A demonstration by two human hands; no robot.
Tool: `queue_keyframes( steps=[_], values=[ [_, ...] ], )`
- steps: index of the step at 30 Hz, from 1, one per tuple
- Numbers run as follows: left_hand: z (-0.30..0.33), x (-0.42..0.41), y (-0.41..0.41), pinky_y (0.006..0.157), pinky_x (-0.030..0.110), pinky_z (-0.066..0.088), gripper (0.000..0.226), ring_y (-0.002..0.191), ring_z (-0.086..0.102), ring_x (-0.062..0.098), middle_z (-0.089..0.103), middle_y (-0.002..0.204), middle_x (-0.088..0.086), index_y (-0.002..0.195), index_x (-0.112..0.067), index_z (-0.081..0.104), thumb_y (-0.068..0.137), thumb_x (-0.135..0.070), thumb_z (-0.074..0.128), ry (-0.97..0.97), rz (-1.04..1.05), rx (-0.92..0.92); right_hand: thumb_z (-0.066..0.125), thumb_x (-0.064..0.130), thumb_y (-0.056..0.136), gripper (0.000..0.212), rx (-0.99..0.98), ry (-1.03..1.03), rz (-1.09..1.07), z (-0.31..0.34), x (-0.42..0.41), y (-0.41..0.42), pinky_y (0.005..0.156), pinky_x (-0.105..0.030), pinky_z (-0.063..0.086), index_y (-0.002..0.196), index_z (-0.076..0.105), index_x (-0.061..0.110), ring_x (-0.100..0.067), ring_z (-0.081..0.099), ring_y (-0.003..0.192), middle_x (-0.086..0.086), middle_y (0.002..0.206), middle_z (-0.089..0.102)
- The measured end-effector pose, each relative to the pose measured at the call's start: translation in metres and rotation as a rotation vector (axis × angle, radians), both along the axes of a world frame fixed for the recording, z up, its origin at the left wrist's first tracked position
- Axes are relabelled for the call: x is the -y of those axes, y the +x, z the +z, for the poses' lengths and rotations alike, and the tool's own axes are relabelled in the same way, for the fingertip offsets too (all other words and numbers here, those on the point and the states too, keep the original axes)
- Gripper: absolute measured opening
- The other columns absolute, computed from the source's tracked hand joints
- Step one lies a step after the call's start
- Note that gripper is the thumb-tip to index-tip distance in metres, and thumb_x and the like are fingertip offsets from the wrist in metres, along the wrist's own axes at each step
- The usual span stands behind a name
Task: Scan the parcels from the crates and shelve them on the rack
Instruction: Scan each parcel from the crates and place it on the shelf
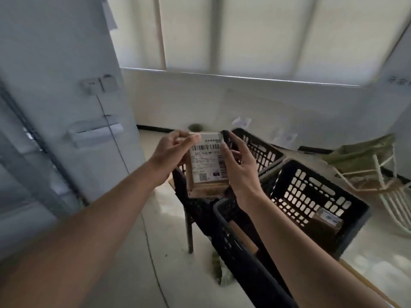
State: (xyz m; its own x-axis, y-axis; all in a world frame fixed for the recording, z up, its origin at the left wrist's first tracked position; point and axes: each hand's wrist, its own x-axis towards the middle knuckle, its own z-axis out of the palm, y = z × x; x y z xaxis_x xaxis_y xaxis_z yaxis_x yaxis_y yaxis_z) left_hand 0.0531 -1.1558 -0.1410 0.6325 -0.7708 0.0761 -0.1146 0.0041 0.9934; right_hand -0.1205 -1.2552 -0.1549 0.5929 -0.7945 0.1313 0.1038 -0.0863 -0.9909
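Observation:
I hold a small brown cardboard parcel (205, 165) up in front of me, its white barcode label facing me. My left hand (170, 155) grips its left edge, thumb on the top left of the label. My right hand (239, 165) grips the right edge with curled fingers. Below stand black plastic crates: one at the right (311, 196) with another brown parcel (324, 223) inside, one further back (258, 147), and one near me (244, 252). No scanner and no rack are in view.
A white wall with a socket (97, 84) and a hanging cable is at the left. Covered windows fill the back. A tipped white wire frame with green cloth (367, 165) lies at the right. Pale floor lies to the left of the crates.

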Motion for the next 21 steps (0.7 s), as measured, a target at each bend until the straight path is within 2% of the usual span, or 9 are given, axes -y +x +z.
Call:
queue_keyframes(
  steps=[3,5,7,9,10,12,14,18,21],
  values=[
    [0.002,-0.052,0.011,0.085,0.041,0.063,0.079,0.100,0.077,0.030,0.076,0.110,0.015,0.120,-0.013,0.053,0.071,-0.067,0.083,-0.043,0.166,-0.096,0.069,0.047,0.099,0.050,0.037,0.017,0.077,0.005,-0.040,0.030,0.080,-0.039,0.067,0.148,0.057,0.046,-0.017,0.075,0.103,-0.007,0.125,0.070],
    [0.003,-0.087,0.018,0.086,0.040,0.062,0.080,0.101,0.076,0.028,0.076,0.112,0.015,0.119,-0.013,0.050,0.073,-0.068,0.084,-0.091,0.250,-0.160,0.071,0.043,0.100,0.048,0.095,0.032,0.106,0.008,-0.072,0.052,0.078,-0.037,0.067,0.147,0.059,0.044,-0.015,0.076,0.100,-0.005,0.123,0.069],
    [0.005,-0.126,0.026,0.082,0.037,0.061,0.068,0.098,0.076,0.026,0.074,0.111,0.015,0.117,-0.011,0.053,0.080,-0.060,0.082,-0.133,0.318,-0.172,0.071,0.040,0.100,0.048,0.140,0.049,0.135,0.010,-0.107,0.075,0.077,-0.039,0.067,0.146,0.060,0.043,-0.017,0.076,0.102,-0.004,0.121,0.068],
    [0.008,-0.169,0.037,0.078,0.033,0.060,0.047,0.096,0.076,0.025,0.073,0.110,0.014,0.114,-0.010,0.059,0.090,-0.045,0.079,-0.150,0.362,-0.142,0.071,0.044,0.099,0.048,0.153,0.057,0.164,0.014,-0.145,0.097,0.082,-0.047,0.067,0.146,0.059,0.046,-0.022,0.074,0.110,-0.004,0.126,0.066],
    [0.009,-0.193,0.043,0.078,0.031,0.061,0.036,0.098,0.076,0.024,0.074,0.112,0.012,0.115,-0.010,0.063,0.094,-0.036,0.077,-0.150,0.373,-0.114,0.072,0.045,0.098,0.049,0.163,0.063,0.179,0.016,-0.164,0.108,0.080,-0.047,0.067,0.145,0.059,0.048,-0.019,0.074,0.109,-0.001,0.128,0.065],
    [0.010,-0.243,0.056,0.080,0.029,0.062,0.026,0.103,0.076,0.019,0.076,0.116,0.004,0.121,-0.017,0.069,0.097,-0.026,0.072,-0.135,0.378,-0.049,0.072,0.047,0.098,0.049,0.191,0.058,0.203,0.019,-0.205,0.131,0.072,-0.039,0.067,0.145,0.058,0.051,-0.006,0.075,0.099,0.006,0.127,0.064],
    [0.013,-0.295,0.068,0.082,0.032,0.063,0.030,0.105,0.076,0.017,0.076,0.120,-0.004,0.129,-0.029,0.070,0.099,-0.027,0.070,-0.107,0.380,-0.001,0.071,0.047,0.099,0.049,0.212,0.032,0.230,0.020,-0.249,0.153,0.068,-0.031,0.065,0.146,0.057,0.049,0.005,0.072,0.096,0.006,0.127,0.062],
    [0.020,-0.396,0.087,0.091,0.037,0.062,0.047,0.111,0.075,0.019,0.071,0.132,-0.007,0.138,-0.042,0.064,0.092,-0.039,0.074,-0.077,0.422,0.034,0.068,0.043,0.103,0.048,0.220,0.011,0.330,0.020,-0.337,0.191,0.070,-0.037,0.067,0.149,0.053,0.047,-0.003,0.073,0.098,0.004,0.129,0.061],
    [0.024,-0.476,0.103,0.098,0.042,0.059,0.048,0.116,0.073,0.017,0.067,0.139,-0.015,0.137,-0.047,0.060,0.094,-0.031,0.074,-0.085,0.451,0.088,0.065,0.040,0.106,0.046,0.217,-0.017,0.398,0.019,-0.410,0.218,0.065,-0.039,0.066,0.149,0.052,0.046,0.002,0.073,0.093,0.006,0.124,0.061]
  ],
)
